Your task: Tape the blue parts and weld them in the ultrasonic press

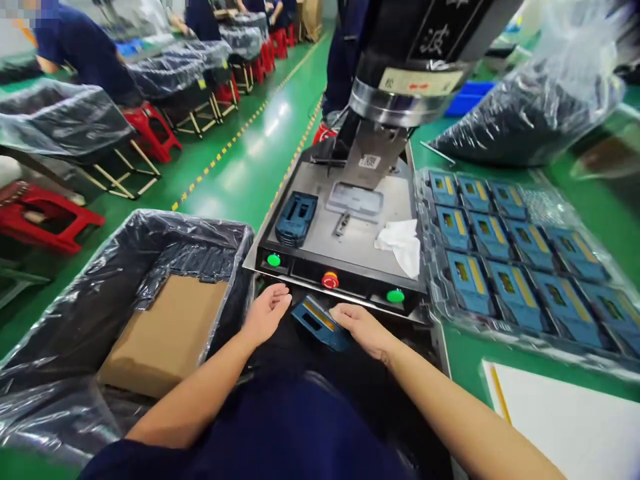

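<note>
My right hand (363, 328) grips a dark blue plastic housing (320, 323) by its right end, in front of the machine's front panel. The housing is tilted and has a yellow strip and a dark rectangular window. Just left of it, my left hand (266, 315) holds nothing, its fingers loosely stretched and not touching the housing. Another dark blue housing (297, 219) lies on the left of the metal machine bed (320, 233). A pale fixture (356, 201) sits below the press head (377, 157), with a white cloth (403, 245) to its right.
The front panel carries a red stop button (330, 280) and green buttons (273, 260) either side. On the right, a clear tray (440, 293) holds several blue housings. A black-lined bin (60, 320) with cardboard (165, 333) stands left. People sit along the aisle (250, 147).
</note>
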`<state>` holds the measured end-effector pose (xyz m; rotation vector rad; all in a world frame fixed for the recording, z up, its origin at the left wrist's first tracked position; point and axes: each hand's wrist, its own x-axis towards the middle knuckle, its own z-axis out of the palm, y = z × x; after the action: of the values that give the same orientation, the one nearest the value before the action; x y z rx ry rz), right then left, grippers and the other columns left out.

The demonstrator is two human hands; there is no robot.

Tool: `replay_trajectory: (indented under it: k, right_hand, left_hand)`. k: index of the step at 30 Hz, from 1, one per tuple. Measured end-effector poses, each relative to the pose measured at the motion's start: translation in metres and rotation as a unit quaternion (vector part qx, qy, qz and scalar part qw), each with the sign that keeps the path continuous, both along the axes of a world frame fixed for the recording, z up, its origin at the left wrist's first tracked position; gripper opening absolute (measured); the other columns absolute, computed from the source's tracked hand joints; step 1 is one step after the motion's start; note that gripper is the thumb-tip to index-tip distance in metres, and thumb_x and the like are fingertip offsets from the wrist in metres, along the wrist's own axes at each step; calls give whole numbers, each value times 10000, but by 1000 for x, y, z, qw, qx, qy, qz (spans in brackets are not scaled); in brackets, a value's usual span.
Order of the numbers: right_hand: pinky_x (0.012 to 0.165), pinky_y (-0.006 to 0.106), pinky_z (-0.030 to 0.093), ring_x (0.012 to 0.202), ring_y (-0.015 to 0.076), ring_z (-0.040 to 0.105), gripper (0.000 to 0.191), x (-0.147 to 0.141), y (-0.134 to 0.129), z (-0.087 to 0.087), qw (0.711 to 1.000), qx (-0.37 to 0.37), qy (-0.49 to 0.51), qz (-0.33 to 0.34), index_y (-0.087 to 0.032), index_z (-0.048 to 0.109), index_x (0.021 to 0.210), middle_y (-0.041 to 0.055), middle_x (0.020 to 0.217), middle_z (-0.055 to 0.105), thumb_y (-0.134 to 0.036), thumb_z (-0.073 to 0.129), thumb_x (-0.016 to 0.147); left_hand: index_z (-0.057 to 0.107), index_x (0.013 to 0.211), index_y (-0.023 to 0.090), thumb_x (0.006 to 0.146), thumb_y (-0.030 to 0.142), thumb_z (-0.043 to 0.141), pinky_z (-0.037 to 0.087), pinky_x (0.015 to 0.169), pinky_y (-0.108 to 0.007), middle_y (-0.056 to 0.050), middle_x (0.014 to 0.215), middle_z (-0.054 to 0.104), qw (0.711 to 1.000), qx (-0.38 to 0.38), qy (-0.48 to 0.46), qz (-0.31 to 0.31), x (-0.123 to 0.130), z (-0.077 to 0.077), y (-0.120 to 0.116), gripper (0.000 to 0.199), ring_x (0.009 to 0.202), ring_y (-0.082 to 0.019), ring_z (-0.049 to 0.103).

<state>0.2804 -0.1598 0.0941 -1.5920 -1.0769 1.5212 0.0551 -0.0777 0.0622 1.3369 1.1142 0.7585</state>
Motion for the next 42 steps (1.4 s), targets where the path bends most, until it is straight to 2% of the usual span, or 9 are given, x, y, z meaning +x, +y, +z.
replay_trajectory:
  k: [5,9,13,20,25,29,32,38,42]
  right_hand:
    - [560,252,383,539,98,438,523,-9,-11,-31,991,-79,107,-14,-179,529,653,-37,569,515,-683,669,650]
    - [608,260,423,632,128,536,370,-3,-13,-41,1000,-11,-13,23,-169,649,798,1,710,630,-527,681,711]
    - [689,272,448,748,157,605,204,0,-13,-42,987,37,-140,70,-195,686,879,17,850,699,-363,629,777]
    - [743,305,467,826,201,643,205,-5,-16,-31,958,115,-237,114,-208,682,904,43,878,708,-323,517,862]
    - [809,356,497,884,230,655,261,-8,-17,-38,963,125,-230,69,-208,686,942,68,946,713,-341,469,885]
    - [874,384,508,966,240,653,378,-16,-21,-45,974,137,-181,-9,-206,675,1043,86,1043,705,-429,394,922]
    - [864,379,522,955,237,658,410,-21,-26,-47,977,145,-152,-33,-212,668,1054,84,1037,703,-474,380,928]
    - [875,385,521,960,238,655,339,-17,-25,-45,974,154,-160,-36,-215,671,1047,81,1032,701,-438,469,891]
    - [866,398,523,948,247,661,305,-8,-21,-47,977,131,-168,-17,-202,674,1037,79,1030,709,-386,576,814]
  left_hand:
    - [632,1061,147,722,376,726,524,771,-315,-69,909,693,984,-129,9,-121,27,8,-14,419,805,-172,651]
    - [636,982,156,689,398,742,509,607,-282,-21,795,645,979,-179,24,-91,28,2,-17,395,644,-136,602]
    - [613,993,159,655,334,764,497,606,-264,-7,783,638,974,-201,22,-105,25,-5,-18,410,629,-124,601]
    - [626,939,167,717,317,681,447,542,-249,16,655,618,976,-161,120,-88,29,-17,-25,273,525,-125,586]
    - [619,1072,183,762,371,625,486,731,-319,-41,834,677,961,-64,240,-119,37,-14,-24,362,736,-190,643]
    - [501,1286,155,650,482,719,402,971,-361,-145,1210,580,940,39,319,-115,47,0,-32,747,1130,-283,546]
    - [452,1335,144,551,546,772,388,992,-364,-163,1266,519,933,48,335,-121,51,7,-37,938,1174,-304,505]
    - [616,1142,194,732,428,642,439,924,-348,-101,1161,620,953,49,273,-120,44,3,-28,473,1032,-252,586]
    - [622,1145,171,812,365,533,497,739,-337,-63,923,679,978,-65,143,-139,35,-6,-16,395,737,-186,632]
